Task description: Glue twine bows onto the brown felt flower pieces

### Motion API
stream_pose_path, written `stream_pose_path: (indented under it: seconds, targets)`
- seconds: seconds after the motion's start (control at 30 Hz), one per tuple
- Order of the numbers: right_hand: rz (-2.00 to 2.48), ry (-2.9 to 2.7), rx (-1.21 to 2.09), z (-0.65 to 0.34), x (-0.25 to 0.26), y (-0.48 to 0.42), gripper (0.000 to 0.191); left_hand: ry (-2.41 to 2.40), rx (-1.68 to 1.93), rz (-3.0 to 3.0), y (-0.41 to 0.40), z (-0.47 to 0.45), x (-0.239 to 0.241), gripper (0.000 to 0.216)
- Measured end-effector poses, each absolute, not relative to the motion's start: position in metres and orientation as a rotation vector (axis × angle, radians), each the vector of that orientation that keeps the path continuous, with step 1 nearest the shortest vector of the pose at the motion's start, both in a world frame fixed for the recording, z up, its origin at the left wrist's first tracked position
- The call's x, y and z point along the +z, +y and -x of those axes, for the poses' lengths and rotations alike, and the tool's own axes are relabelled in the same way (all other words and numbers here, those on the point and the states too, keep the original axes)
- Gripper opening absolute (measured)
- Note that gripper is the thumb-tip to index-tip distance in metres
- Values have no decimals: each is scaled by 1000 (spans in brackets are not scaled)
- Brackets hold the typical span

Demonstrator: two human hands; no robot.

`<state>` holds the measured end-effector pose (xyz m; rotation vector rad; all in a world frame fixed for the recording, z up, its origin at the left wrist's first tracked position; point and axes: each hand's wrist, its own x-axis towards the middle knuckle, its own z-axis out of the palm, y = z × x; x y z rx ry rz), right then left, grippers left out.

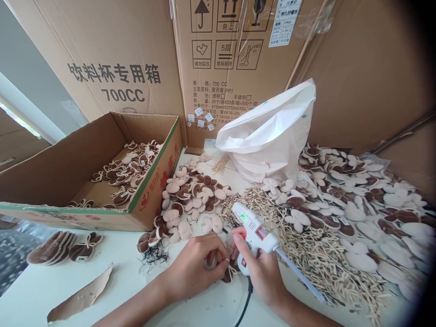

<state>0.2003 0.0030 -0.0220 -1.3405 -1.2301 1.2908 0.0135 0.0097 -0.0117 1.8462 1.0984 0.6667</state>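
My right hand [260, 268] grips a white hot glue gun [254, 227] with a green light lit on top and a black cord running down off the table. Its nozzle points left and down toward a small brown plush bow piece [229, 274] with a beige string tie. My left hand [195, 265] pinches that piece against the white table [112, 295]. Both hands meet near the front middle of the table.
An open cardboard box [153, 190] at left holds several finished brown-and-cream plush bows. Loose bows [190, 190] lie beside it and in a big heap [357, 200] at right. Beige string ties [316, 254] are piled by the gun. A white plastic bag [272, 136] stands behind, before tall cartons.
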Motion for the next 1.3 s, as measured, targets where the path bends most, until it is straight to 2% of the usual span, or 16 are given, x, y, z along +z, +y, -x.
stream_pose_path:
  seconds: [0.17,0.37,0.77,1.3]
  targets:
    - [1351,-1227,1277,-201,-21,2,34,1130,653,-1909,7,-12,-8,16]
    - [1349,-1227,1250,-201,-22,2,34,1068,579,-2096,9,-6,-1,35]
    - [1340,-1094,1279,-202,-23,5,34,1120,491,-1815,11,0,6,18]
    - [1285,-1130,1247,-200,-23,6,32,1044,852,-1280,17,0,6,25]
